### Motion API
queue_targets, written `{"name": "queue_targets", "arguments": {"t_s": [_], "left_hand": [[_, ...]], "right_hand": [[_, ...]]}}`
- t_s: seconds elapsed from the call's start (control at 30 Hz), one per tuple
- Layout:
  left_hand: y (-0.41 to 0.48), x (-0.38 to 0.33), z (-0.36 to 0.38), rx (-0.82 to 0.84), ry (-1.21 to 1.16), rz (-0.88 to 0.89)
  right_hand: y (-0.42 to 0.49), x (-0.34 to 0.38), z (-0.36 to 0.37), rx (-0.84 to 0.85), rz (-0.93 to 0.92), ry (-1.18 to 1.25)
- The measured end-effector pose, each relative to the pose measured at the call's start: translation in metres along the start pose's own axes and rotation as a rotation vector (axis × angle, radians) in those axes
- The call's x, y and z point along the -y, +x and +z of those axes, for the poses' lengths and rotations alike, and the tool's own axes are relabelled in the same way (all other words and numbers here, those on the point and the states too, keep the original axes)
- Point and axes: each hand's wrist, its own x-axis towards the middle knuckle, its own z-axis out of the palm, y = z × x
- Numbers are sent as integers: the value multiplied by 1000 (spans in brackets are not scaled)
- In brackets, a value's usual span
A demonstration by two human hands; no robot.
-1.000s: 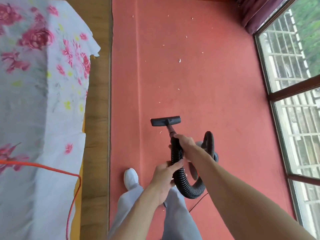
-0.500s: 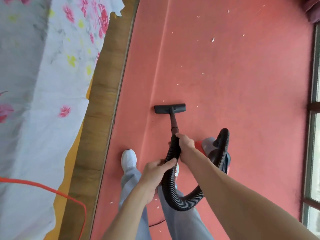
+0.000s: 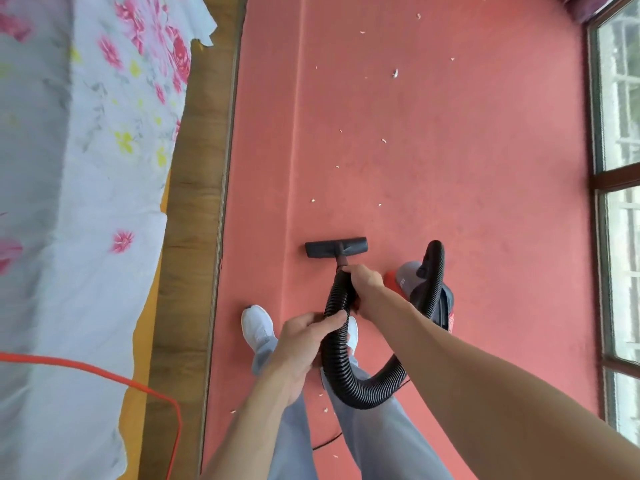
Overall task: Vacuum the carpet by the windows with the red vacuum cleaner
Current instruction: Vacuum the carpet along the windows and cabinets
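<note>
The red carpet (image 3: 467, 168) fills the middle of the view, dotted with several white scraps (image 3: 394, 73). A black floor nozzle (image 3: 335, 247) lies flat on it just ahead of my feet. My right hand (image 3: 363, 280) grips the top of the black ribbed hose (image 3: 349, 375) right behind the nozzle's neck. My left hand (image 3: 304, 337) holds the hose lower down, where it loops under my arms. The red and grey vacuum cleaner (image 3: 412, 284) stands on the carpet to the right, partly hidden by the hose and my right arm.
A bed with a floral sheet (image 3: 79, 174) takes up the left, edged by a wooden frame (image 3: 197, 202). An orange cable (image 3: 138, 386) crosses its near corner. Windows (image 3: 620, 216) line the right edge. My white shoe (image 3: 257, 325) stands left of the hose.
The nozzle has slid back towards my feet and my right hand sits closer to it. The view has tilted and shifted, bringing the windows further into sight.
</note>
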Motion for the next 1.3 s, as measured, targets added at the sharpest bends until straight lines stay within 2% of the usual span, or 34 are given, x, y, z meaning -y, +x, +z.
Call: {"name": "queue_targets", "arguments": {"t_s": [0.23,0.33,0.5,0.67,0.9,0.97,1.03,1.2,1.3], "left_hand": [[19,11,-32,-52,-65,30],[20,12,-48,-79,-134,59],[11,11,-63,4,-102,53],[15,13,-61,48,-136,67],[69,34,-67,-104,-97,97],[81,38,-71,-103,-112,93],[87,41,-76,-53,-84,87],[81,25,-87,203,-106,54],[79,8,-82,276,-34,89]], "right_hand": [[0,0,39,104,-26,-36],[-2,-2,61,82,-51,-48],[-4,-16,67,26,-91,38],[4,-12,74,48,-103,126],[49,-6,88,58,-115,136],[59,-10,88,50,-128,122],[60,-13,85,40,-146,148],[36,-8,58,-15,-176,281],[29,-2,37,-22,-171,367]]}}
